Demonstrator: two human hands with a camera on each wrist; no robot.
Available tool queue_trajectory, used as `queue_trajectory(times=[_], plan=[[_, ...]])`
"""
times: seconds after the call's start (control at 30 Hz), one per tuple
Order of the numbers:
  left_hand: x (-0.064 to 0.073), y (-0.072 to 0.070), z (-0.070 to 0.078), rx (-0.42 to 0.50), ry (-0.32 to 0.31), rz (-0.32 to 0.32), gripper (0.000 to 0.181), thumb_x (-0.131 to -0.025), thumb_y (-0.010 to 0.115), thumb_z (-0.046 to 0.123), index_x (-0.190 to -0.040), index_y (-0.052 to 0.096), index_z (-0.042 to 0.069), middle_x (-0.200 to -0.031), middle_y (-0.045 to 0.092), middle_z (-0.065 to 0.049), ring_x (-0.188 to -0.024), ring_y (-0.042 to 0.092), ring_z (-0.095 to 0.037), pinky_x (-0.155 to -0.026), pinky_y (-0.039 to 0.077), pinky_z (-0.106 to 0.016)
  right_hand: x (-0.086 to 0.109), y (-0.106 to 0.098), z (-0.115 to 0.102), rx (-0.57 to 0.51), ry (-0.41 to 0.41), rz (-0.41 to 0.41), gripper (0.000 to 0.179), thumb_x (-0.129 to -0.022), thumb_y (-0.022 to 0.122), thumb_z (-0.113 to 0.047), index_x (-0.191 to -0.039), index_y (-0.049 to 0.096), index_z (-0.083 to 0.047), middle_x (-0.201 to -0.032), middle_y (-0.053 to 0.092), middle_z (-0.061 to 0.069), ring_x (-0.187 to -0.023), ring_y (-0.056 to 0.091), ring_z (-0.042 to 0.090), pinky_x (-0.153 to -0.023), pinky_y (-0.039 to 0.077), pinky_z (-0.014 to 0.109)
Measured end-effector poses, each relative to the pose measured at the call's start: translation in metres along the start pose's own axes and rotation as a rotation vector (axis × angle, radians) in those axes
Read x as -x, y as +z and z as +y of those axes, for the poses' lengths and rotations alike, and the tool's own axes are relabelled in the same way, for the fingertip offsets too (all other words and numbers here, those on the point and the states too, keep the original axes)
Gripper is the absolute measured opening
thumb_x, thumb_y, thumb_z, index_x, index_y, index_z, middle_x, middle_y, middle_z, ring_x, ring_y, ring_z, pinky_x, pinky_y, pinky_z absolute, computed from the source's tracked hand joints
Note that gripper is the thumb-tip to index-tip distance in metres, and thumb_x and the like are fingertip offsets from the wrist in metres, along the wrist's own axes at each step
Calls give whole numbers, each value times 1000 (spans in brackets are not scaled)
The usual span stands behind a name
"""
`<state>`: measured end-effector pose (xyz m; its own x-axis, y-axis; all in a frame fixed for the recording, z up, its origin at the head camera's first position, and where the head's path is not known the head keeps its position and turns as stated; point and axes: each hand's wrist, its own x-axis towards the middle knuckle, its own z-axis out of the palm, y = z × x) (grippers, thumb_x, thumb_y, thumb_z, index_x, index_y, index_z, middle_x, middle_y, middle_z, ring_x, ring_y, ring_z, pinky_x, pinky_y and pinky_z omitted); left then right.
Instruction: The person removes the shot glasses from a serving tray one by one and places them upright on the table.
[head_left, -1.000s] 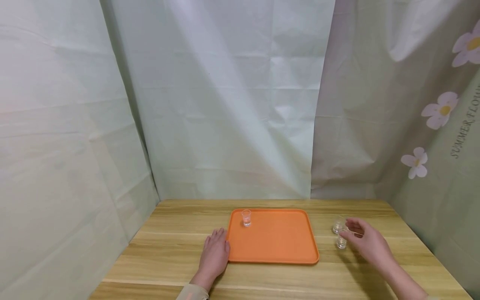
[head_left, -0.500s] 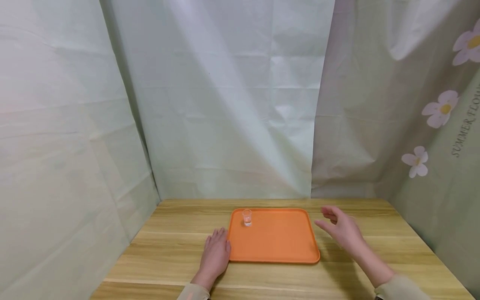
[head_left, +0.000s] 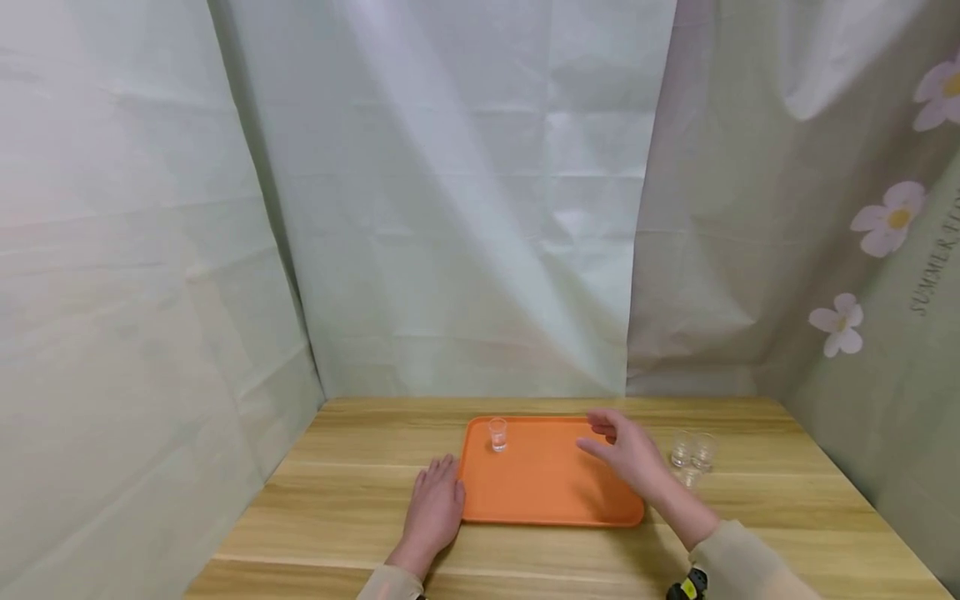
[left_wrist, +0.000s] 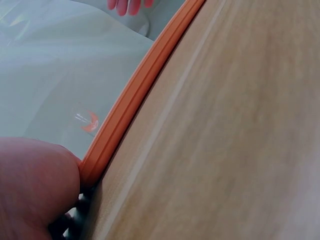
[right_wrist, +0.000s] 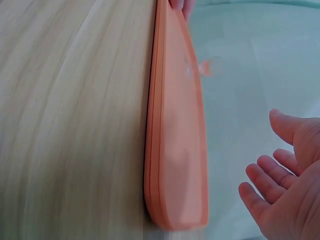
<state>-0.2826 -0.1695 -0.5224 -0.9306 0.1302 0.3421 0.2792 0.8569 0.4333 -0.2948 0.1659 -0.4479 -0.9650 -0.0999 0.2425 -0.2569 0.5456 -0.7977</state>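
Observation:
On an orange tray (head_left: 540, 487) stands a small clear shot glass (head_left: 498, 435), near the far left corner. My left hand (head_left: 433, 510) lies with extended fingers against the tray's left edge; in the left wrist view its thumb side meets the tray corner. Over the tray's right part hovers my right hand (head_left: 630, 457), thumb and fingers apart. Nothing shows between them in the right wrist view, where the right fingers (right_wrist: 269, 180) are relaxed. Three more clear shot glasses (head_left: 702, 452) are grouped on the table to the right of the tray, behind my right forearm.
The wooden table (head_left: 360, 483) carries the tray at its middle. Pale cloth (head_left: 480, 250) hangs along the back and both sides, with printed flowers (head_left: 836, 325) on the right one.
My right hand has moved left, from beside the group of shot glasses to above the tray, bringing the group into view. My left hand has stayed at the tray's edge.

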Motion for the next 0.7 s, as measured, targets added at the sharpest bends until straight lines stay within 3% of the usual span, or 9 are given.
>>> queue_trajectory(times=[0.37, 0.7], plan=[[-3, 1, 0, 7, -21, -10, 42, -110, 59, 9, -147, 62, -12, -156, 57, -32, -151, 46, -53, -127, 30, -69, -18, 40, -9, -108, 4, -18, 50, -99, 86, -17, -144, 68, -3, -141, 71, 15, -129, 69, 38, -105, 60, 54], [-1, 2, 0, 4, -35, -29, 43, -111, 58, 11, -148, 61, -11, -157, 56, -31, -152, 46, -52, -127, 30, -69, -31, 72, -17, -110, -4, -50, 47, -98, 87, -18, -140, 70, -5, -136, 73, 11, -124, 72, 34, -102, 62, 52]])
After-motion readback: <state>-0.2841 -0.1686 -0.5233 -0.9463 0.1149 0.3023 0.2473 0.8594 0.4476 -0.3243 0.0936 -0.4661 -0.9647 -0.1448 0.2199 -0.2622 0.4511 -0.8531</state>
